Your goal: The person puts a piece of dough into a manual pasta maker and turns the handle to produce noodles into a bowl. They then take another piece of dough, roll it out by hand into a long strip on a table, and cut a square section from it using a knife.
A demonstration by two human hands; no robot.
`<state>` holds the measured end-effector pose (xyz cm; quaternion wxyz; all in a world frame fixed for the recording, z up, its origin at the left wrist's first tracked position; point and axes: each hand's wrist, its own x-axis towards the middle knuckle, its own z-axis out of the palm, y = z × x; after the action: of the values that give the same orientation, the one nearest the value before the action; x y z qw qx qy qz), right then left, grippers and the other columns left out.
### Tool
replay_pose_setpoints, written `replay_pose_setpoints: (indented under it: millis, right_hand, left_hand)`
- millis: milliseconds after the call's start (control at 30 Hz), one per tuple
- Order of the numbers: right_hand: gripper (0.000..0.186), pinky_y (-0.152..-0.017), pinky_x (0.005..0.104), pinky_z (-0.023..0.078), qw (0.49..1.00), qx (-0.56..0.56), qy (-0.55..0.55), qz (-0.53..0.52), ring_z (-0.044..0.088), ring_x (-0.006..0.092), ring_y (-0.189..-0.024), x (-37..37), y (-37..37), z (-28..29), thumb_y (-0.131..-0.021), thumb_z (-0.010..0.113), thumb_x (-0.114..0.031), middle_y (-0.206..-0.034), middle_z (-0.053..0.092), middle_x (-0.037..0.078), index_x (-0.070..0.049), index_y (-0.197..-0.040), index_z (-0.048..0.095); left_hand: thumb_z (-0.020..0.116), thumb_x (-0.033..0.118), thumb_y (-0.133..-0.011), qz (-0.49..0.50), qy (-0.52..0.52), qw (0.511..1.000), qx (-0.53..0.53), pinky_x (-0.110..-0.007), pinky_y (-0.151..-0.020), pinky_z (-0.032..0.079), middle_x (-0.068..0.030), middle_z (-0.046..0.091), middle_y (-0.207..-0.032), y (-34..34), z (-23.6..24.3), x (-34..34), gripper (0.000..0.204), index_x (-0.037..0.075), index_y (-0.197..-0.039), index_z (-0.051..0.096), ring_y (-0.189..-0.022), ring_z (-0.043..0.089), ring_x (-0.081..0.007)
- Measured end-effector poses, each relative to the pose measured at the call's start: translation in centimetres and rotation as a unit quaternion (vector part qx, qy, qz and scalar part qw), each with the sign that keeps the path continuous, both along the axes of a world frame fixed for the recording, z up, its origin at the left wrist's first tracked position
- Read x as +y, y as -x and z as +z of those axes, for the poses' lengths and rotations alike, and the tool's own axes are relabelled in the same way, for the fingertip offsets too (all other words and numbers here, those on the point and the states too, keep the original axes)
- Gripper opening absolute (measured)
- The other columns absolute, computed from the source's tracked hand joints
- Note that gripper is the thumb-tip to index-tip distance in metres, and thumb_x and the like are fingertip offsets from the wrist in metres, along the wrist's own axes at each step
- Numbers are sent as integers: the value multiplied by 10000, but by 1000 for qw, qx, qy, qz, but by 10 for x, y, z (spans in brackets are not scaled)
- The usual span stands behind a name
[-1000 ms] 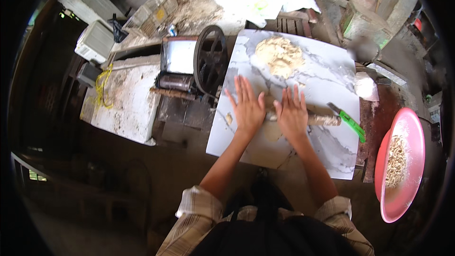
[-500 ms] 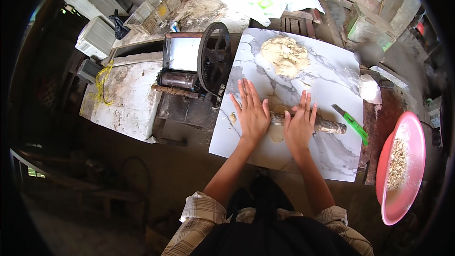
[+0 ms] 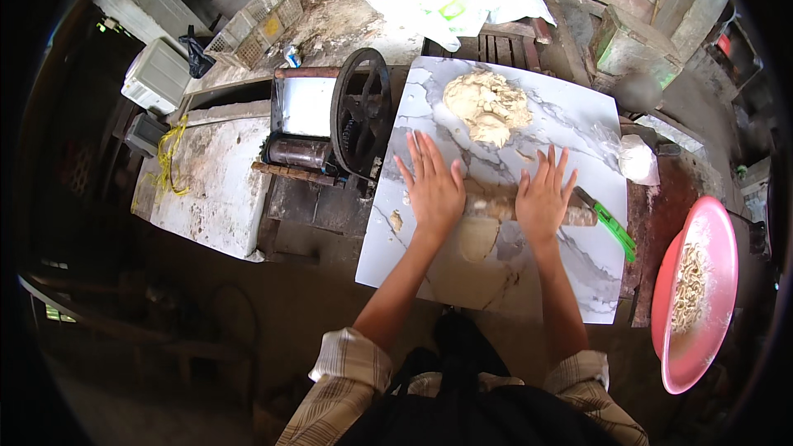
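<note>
My left hand [image 3: 437, 192] lies flat with its fingers stretched out, palm over the left end of a rolling pin [image 3: 489, 203]. Farther right, my right hand [image 3: 541, 201] presses on the same pin with spread fingers. A thin flattened piece of dough [image 3: 477, 241] lies on the near side of the pin, between my arms. The pin's right end sticks out past my right hand. Beyond my hands a big rough lump of dough [image 3: 487, 107] rests on the marble-patterned board [image 3: 578, 116]. Small dough scraps [image 3: 396, 220] lie left of my left hand.
A green utility knife [image 3: 607, 225] lies at the board's right edge. Farther right are a pink basin [image 3: 719, 281] holding dough strips and a white bag [image 3: 638, 160]. A hand-cranked roller machine [image 3: 361, 116] stands to the left. A white sack [image 3: 462, 0] lies behind.
My right hand has shifted right along the rolling pin, widening the gap between my hands. More of the pin and the flattened dough now shows between them. The view has shifted slightly.
</note>
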<state>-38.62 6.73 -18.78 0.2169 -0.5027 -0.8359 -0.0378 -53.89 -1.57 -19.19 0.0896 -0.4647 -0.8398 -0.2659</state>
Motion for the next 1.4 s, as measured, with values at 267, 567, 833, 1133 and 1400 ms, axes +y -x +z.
replay_pose_setpoints:
  millis: [267, 567, 833, 1133, 1400]
  right_hand:
    - [501, -1118, 547, 84, 999, -7, -34, -11, 114, 285, -1425, 21, 17, 9, -961, 396, -320, -1452, 330, 154, 18, -1331, 386]
    - [530, -1116, 551, 117, 997, -47, -41, 48, 231, 248, -1396, -50, -26, 8, -941, 435, -265, -1445, 357, 140, 35, -1370, 351]
    - [562, -1133, 522, 66, 999, -17, -15, 32, 140, 234, -1421, 26, 23, 1, -960, 374, -291, -1494, 264, 139, 32, -1408, 274]
    - [559, -1131, 518, 93, 998, -21, -43, 52, 156, 226, -1418, -10, -7, -16, -959, 376, -295, -1473, 303, 155, 28, -1406, 286]
    - [567, -1124, 536, 100, 999, -14, -48, 21, 164, 233, -1417, 35, 27, -3, -957, 385, -307, -1464, 320, 160, 48, -1391, 301]
  left_hand:
    - [311, 310, -972, 41, 21, 998, -50, -542, -1122, 31, -259, 244, -1468, 15, 8, 21, 619, -142, -1382, 208, -1419, 84, -346]
    - [368, 217, -943, -27, 25, 999, 37, -568, -1109, 48, -274, 288, -1443, -25, -5, -54, 567, -132, -1375, 251, -1404, 151, -367]
    - [363, 266, -947, 20, 27, 999, 5, -546, -1118, 35, -279, 289, -1440, 20, 1, 25, 589, -151, -1354, 272, -1417, 77, -359]
    - [350, 263, -948, 4, 38, 998, 49, -535, -1125, 38, -289, 288, -1436, -12, -3, -16, 595, -164, -1352, 259, -1418, 90, -344]
    - [323, 313, -971, 31, 39, 998, -32, -515, -1129, 65, -263, 304, -1439, 19, 9, 37, 610, -147, -1364, 253, -1413, 103, -359]
